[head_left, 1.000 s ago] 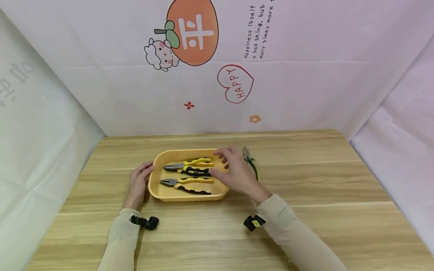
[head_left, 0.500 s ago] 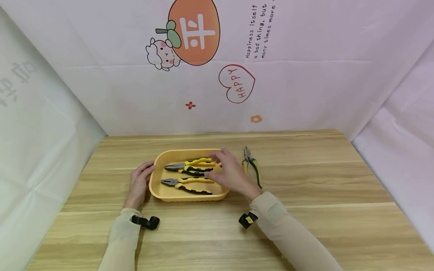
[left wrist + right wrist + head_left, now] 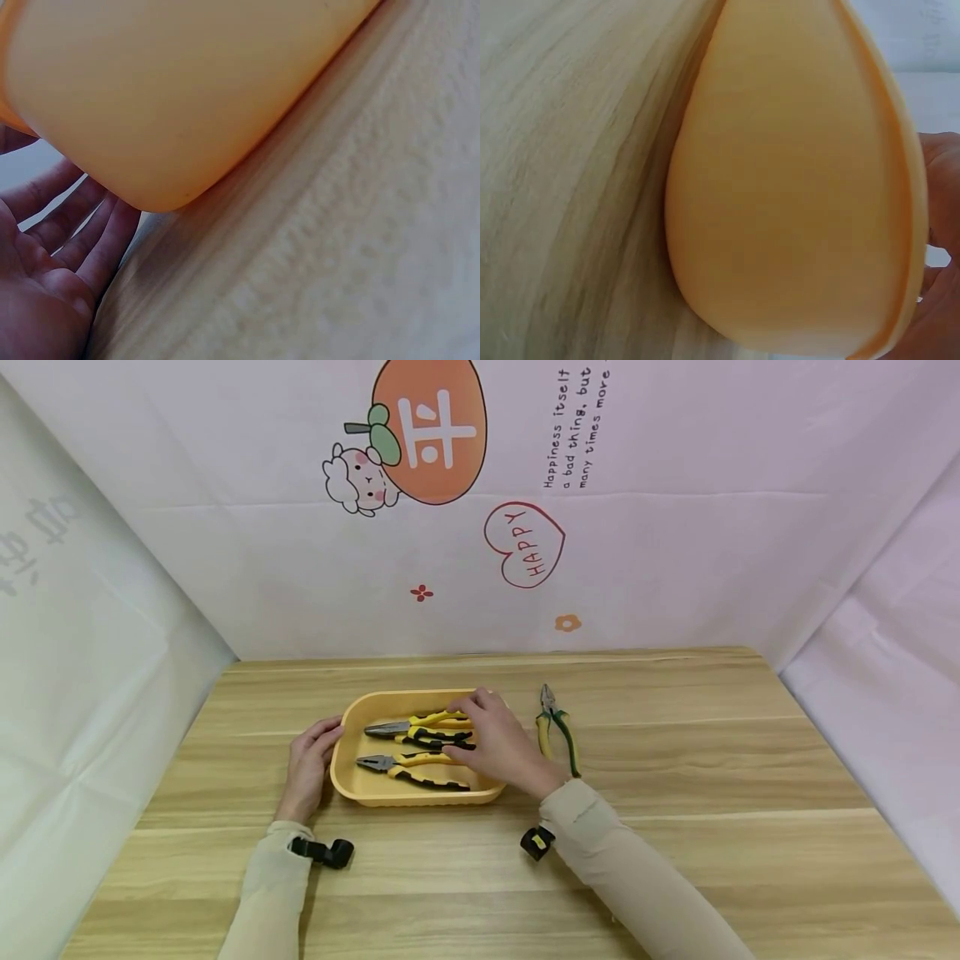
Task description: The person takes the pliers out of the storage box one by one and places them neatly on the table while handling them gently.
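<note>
A yellow-orange plastic basin [image 3: 408,800] stands on the table with pliers lying inside. Its left end meets my left hand [image 3: 306,768], whose extended fingers touch the outer wall in the left wrist view. Over the right end of the basin reaches my right hand [image 3: 498,739], thumb and fingers spread apart above the handles of the long-nose pliers [image 3: 387,729]. These handles are yellow and black, partly hidden by the hand. Nearer to me lie combination pliers [image 3: 375,762] with similar handles. In the right wrist view the basin wall [image 3: 795,180] hides most of the hand.
Another pair of pliers [image 3: 555,718], with green and yellow handles, lies on the wooden table [image 3: 712,735] right of the basin. A white printed cloth [image 3: 675,527] hangs behind the table's far edge.
My right hand has moved left and further over the basin, down toward the plier handles. The green-handled pliers are now more fully uncovered. My left hand stays at the basin.
</note>
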Demonstrator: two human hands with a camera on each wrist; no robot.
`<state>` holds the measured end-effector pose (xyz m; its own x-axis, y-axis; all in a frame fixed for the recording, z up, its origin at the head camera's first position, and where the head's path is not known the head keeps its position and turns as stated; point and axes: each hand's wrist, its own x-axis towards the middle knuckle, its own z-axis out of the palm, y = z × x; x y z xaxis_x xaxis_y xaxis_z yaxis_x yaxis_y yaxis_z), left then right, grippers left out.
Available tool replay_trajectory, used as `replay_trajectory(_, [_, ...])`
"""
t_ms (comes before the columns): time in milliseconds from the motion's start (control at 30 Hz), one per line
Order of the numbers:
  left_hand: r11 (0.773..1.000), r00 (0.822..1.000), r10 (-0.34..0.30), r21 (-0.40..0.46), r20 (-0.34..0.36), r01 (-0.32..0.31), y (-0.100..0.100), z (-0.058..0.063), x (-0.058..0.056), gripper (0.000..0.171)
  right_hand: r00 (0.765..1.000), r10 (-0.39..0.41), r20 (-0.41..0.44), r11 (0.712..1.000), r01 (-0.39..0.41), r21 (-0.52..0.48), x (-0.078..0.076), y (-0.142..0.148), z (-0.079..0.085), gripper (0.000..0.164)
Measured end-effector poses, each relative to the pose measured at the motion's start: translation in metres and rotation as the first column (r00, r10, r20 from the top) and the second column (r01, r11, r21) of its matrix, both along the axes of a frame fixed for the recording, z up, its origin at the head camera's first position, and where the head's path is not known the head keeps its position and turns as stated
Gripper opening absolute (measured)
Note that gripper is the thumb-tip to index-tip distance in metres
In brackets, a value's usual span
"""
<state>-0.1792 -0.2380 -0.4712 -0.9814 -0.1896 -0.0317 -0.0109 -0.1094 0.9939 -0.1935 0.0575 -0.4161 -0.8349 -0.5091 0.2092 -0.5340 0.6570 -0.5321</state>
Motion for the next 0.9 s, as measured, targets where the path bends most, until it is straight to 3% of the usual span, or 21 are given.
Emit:
replay_trajectory(300, [1.000,1.000,0.004,-0.010,-0.008,-0.004,-0.001,0.000,0.001,0.039,0.997,0.028,-0.072,0.996,-0.022,0.081,-0.005,-0.007,-0.002,0.059])
replay_trajectory(900, [1.000,1.000,0.002,-0.021,-0.010,-0.003,-0.001,-0.001,-0.001,0.039,0.998,0.053,-0.022,0.976,-0.047,0.211,-0.016,-0.022,-0.007,0.070])
